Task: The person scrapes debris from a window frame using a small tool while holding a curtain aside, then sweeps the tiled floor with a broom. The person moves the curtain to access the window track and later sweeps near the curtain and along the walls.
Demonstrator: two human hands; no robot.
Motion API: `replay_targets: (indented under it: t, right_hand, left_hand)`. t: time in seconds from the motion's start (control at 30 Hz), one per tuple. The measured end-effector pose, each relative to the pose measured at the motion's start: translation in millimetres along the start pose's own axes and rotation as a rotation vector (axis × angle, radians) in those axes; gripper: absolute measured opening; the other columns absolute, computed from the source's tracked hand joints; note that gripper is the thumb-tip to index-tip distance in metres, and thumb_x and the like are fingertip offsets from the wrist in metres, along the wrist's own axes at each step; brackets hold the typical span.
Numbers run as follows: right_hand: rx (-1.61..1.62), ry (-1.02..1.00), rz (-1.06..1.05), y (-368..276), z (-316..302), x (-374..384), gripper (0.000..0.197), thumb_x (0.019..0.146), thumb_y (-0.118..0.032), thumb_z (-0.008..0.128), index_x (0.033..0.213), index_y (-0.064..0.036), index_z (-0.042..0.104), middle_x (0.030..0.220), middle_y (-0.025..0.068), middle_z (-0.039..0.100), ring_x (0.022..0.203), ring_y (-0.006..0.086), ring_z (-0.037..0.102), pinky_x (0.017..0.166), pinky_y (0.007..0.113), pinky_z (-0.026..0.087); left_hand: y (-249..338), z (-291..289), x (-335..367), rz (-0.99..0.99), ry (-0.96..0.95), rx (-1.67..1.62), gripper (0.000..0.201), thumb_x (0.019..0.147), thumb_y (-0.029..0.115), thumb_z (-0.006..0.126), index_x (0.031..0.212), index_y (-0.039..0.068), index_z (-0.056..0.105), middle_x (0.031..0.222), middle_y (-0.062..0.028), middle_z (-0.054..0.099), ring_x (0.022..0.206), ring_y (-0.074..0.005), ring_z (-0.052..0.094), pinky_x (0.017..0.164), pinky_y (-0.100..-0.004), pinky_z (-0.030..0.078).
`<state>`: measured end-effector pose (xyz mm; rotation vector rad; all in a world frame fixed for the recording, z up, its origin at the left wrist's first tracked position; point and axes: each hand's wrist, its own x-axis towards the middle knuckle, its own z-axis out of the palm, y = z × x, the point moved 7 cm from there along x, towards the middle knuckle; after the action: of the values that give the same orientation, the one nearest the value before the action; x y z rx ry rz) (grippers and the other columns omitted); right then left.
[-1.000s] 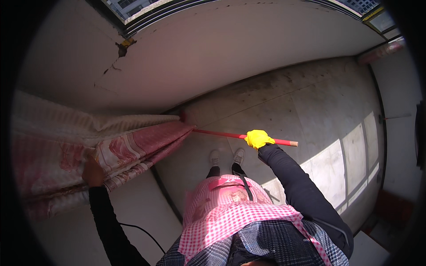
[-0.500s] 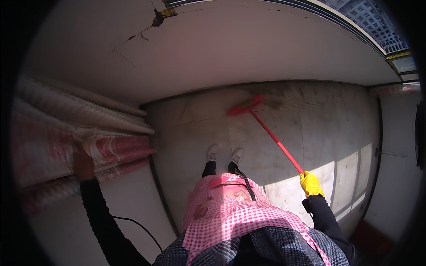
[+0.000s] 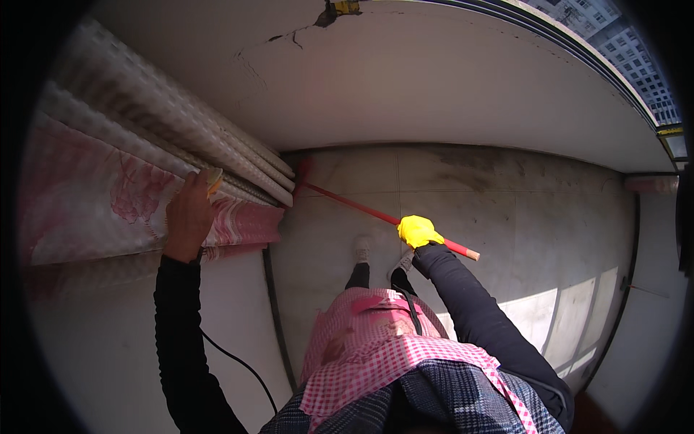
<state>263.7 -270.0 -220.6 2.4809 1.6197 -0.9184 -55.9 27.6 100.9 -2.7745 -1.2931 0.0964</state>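
Observation:
In my right hand, in a yellow rubber glove, is the red handle of a broom, gripped near its upper end. The handle slants left and away across the floor. Its red head, blurred, sits in the far left corner, partly hidden by the curtain. This curtain hangs at my left in pale folds and pink-patterned sheeting. My bare left hand is against it, fingers curled. A small pale and orange-yellow thing shows at the fingertips; its kind is unclear.
A white wall bounds the far side, cracked near the top, with a window at upper right. Dark smudges mark the tiled floor. Sunlight falls on the right. My shoes stand in the middle; a black cord hangs at left.
The broom head has swept left along the floor into the corner by the curtain. My right hand has moved left and farther away with the handle. My left hand has moved slightly away along the curtain.

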Motion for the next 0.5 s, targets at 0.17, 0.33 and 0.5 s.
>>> replay_targets:
  t: [0.17, 0.33, 0.5]
  right_hand:
    - [0.139, -0.309, 0.553, 75, -3, -74, 0.043, 0.096, -0.043, 0.057, 0.125, -0.0127, 0.069, 0.12, 0.017, 0.07, 0.113, 0.0377, 0.065, 0.098, 0.045, 0.05]
    - [0.263, -0.243, 0.944, 146, 29, -260, 0.041, 0.098, -0.039, 0.056, 0.122, -0.0083, 0.068, 0.115, 0.0213, 0.07, 0.108, 0.0397, 0.066, 0.093, 0.046, 0.051]
    - [0.189, -0.11, 0.95, 135, 4, -338, 0.037, 0.098, -0.035, 0.059, 0.11, -0.0026, 0.072, 0.095, 0.0259, 0.071, 0.093, 0.0438, 0.068, 0.082, 0.048, 0.053]
  left_hand:
    - [7, 8, 116, 0.035, 0.194, 0.154, 0.034, 0.089, 0.002, 0.054, 0.123, 0.0, 0.055, 0.125, -0.0206, 0.059, 0.088, -0.0407, 0.069, 0.072, -0.0456, 0.058]
    - [-114, 49, 133, -0.209, -0.035, 0.402, 0.021, 0.09, 0.011, 0.059, 0.11, 0.003, 0.059, 0.105, -0.0197, 0.069, 0.08, -0.035, 0.073, 0.063, -0.0463, 0.058]
    - [-206, 53, 64, -0.243, -0.052, 0.435, 0.017, 0.093, 0.014, 0.054, 0.103, 0.004, 0.063, 0.086, -0.0161, 0.073, 0.08, -0.0353, 0.074, 0.066, -0.0483, 0.058]
